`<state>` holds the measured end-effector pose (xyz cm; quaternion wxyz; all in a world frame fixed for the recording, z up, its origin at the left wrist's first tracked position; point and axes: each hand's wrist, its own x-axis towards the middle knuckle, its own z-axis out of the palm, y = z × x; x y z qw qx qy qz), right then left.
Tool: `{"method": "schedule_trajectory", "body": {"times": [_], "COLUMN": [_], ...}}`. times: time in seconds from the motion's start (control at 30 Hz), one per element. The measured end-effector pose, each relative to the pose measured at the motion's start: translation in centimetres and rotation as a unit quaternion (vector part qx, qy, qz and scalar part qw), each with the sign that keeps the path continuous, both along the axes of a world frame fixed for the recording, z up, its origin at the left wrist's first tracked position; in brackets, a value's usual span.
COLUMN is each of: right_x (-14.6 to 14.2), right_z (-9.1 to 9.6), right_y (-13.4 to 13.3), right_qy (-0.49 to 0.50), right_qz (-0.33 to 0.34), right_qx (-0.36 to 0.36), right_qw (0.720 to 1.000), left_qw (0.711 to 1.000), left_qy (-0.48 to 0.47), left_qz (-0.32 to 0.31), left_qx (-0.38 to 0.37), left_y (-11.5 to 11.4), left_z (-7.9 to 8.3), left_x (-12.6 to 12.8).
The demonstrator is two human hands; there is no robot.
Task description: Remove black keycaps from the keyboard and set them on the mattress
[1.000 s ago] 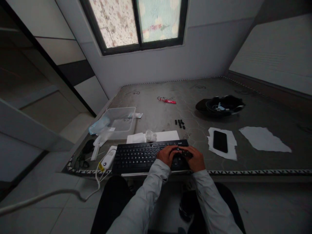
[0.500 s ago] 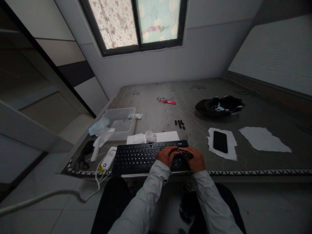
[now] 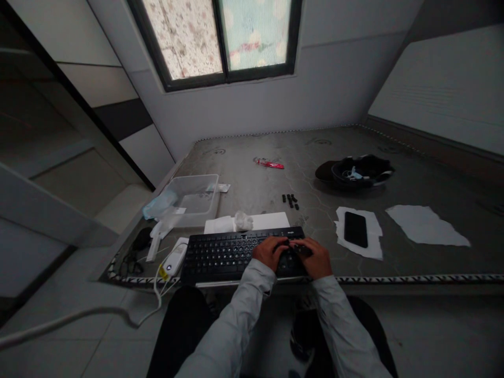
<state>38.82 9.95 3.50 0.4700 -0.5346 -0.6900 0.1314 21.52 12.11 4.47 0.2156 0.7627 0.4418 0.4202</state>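
Observation:
A black keyboard (image 3: pixel 220 257) lies along the front edge of the mattress. My left hand (image 3: pixel 271 253) rests over its right part, fingers bent and pinched near the number pad; whatever they grip is too small to make out. Close beside it, my right hand (image 3: pixel 318 259) is closed around a dark object (image 3: pixel 302 250) whose kind is unclear, its fingertips meeting the left ones over the keys. Several small black keycaps (image 3: pixel 290 201) lie loose behind the keyboard's right end.
Behind the keyboard are white paper (image 3: pixel 271 220) and a crumpled tissue (image 3: pixel 243 221). A clear plastic box (image 3: pixel 197 218) and a white power strip (image 3: pixel 174 259) are at left. To the right lie a phone (image 3: pixel 356 229), a torn sheet (image 3: pixel 427 226) and a cap (image 3: pixel 331 173); a red packet (image 3: pixel 271 164) is farther back.
My fingers have shifted very slightly over the right end of the keyboard. Everything else stays where it was.

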Motion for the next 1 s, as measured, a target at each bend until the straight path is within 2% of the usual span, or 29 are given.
{"method": "schedule_trajectory", "body": {"times": [0.17,0.4,0.53,0.63,0.8,0.93,1.0], "right_x": [0.0,0.0,-0.1,0.0,1.3,3.7,4.8], "right_z": [-0.1,-0.4,-0.3,-0.3,-0.8,-2.4,-3.5], "right_y": [0.1,0.5,0.5,0.6,1.3,2.9,3.9], "right_qy": [-0.006,-0.039,-0.024,0.000,0.081,0.132,0.150], "right_qz": [-0.011,-0.016,-0.012,-0.040,-0.169,-0.322,-0.372], "right_qx": [-0.002,-0.016,-0.023,-0.027,-0.054,-0.148,-0.185], "right_qw": [1.000,0.999,0.999,0.999,0.981,0.926,0.897], "left_qw": [1.000,1.000,1.000,1.000,0.999,0.996,0.994], "left_qy": [-0.001,0.014,0.001,0.001,0.024,0.083,0.101], "left_qz": [-0.013,0.000,-0.007,0.007,0.024,0.012,0.005], "left_qx": [-0.003,-0.020,-0.016,-0.022,-0.033,-0.043,-0.043], "left_y": [-0.1,-0.1,0.0,0.0,-0.2,-0.5,-0.5], "left_z": [0.3,0.4,0.4,0.3,0.1,0.2,0.3], "left_x": [0.0,0.0,0.0,0.0,0.1,0.3,0.3]}}
